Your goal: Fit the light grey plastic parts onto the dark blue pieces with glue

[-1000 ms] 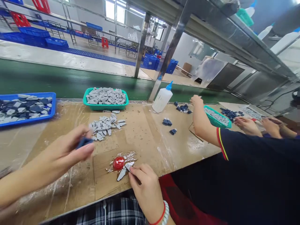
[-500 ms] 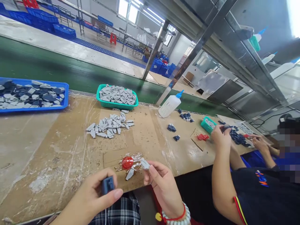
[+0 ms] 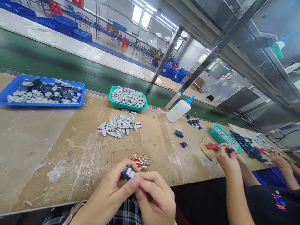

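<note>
My left hand point(image 3: 110, 195) and my right hand point(image 3: 156, 200) meet at the near edge of the workbench point(image 3: 47, 150). Together they pinch a small dark blue plastic part with a grey piece point(image 3: 128, 172) pressed against it. Both hands are closed around it. Just beyond the fingers lies a red round cap point(image 3: 136, 160) in a shiny patch of glue on a cardboard sheet. Farther out is a loose pile of grey pieces point(image 3: 119, 125).
A teal basket of grey pieces point(image 3: 127, 98) and a blue tray of mixed parts point(image 3: 43, 92) stand at the back by the green conveyor point(image 3: 58, 68). A white glue bottle point(image 3: 179, 110) lies to the right. Another person's hands point(image 3: 226, 157) work beside a second teal basket point(image 3: 223, 137).
My hands have come together: the right hand brought the grey piece from the glue patch to the blue part in the left hand. The view has swung to the right.
</note>
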`<state>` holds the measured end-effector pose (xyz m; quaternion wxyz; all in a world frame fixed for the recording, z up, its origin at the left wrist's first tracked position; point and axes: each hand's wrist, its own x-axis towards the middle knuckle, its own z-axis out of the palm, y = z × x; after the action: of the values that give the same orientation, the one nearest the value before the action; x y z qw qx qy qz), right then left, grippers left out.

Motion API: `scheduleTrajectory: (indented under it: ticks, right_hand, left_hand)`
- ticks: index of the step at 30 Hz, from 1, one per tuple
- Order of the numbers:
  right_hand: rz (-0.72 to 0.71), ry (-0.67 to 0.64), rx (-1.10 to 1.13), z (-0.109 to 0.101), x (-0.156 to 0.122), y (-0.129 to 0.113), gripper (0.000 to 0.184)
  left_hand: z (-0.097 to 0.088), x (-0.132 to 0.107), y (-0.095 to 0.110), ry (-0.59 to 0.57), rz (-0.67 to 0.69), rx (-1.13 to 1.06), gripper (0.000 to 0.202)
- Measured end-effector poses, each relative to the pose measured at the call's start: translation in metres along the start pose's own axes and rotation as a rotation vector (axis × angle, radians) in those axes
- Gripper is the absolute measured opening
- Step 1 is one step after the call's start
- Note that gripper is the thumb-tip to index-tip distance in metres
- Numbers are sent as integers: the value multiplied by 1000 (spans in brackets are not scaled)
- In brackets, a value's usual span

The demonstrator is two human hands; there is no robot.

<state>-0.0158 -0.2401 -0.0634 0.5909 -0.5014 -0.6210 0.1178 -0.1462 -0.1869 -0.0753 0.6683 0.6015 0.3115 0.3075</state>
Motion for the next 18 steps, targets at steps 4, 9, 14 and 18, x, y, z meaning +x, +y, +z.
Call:
scheduleTrajectory:
  ticks: [4, 9, 14, 18]
  right_hand:
    - [-53, 100, -83, 11, -11, 3, 28]
    - [-93, 48, -136, 11, -15, 6, 20]
    - [-75, -25, -287, 16, -29, 6, 23]
    - [-123, -251, -101, -2, -12, 8, 20]
  left_hand:
    - [2, -4, 5, 84, 53, 168, 20]
    - [3, -4, 12, 112, 141, 344, 21]
    - [13, -5, -1, 181, 55, 337, 29]
    - [3, -19, -26, 305, -103, 78, 37]
